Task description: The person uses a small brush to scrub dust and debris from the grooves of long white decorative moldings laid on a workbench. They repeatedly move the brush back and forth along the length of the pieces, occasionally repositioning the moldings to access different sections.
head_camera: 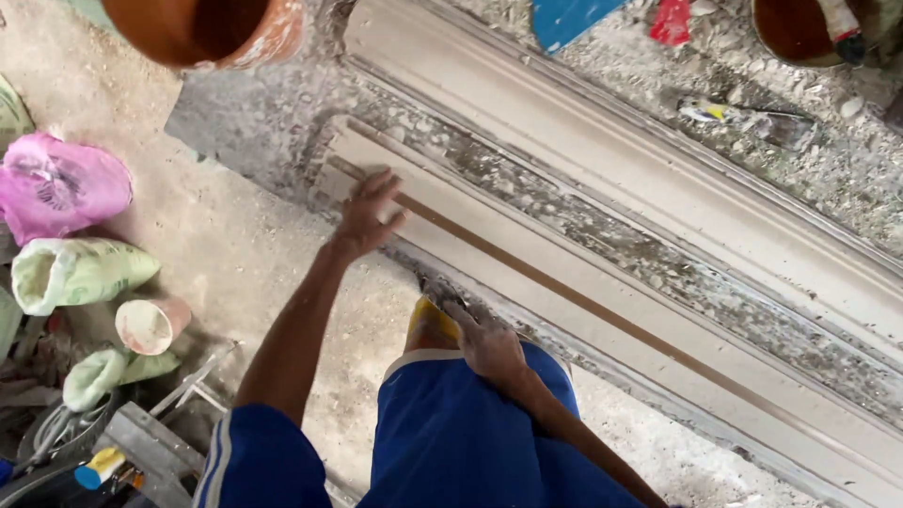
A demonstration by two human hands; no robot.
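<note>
My left hand [369, 213] lies flat with fingers spread on the near end of a long pale plaster moulding [602, 282] that runs diagonally across a dusty work surface. A thin brown strip [564, 293] runs along the moulding, starting by my left fingers. My right hand [484, 341] rests lower, fingers spread at the moulding's near edge, just above my knee in blue shorts [451, 433]. Neither hand holds anything. A second, wider moulding [658, 160] lies parallel beyond it.
An orange bucket [202, 28] stands at top left, another container [800, 28] at top right. Pink [61, 183] and green sacks [75, 273], a small cup [150, 325] and metal clutter [141, 442] crowd the left. Plaster crumbs cover the bench [809, 141].
</note>
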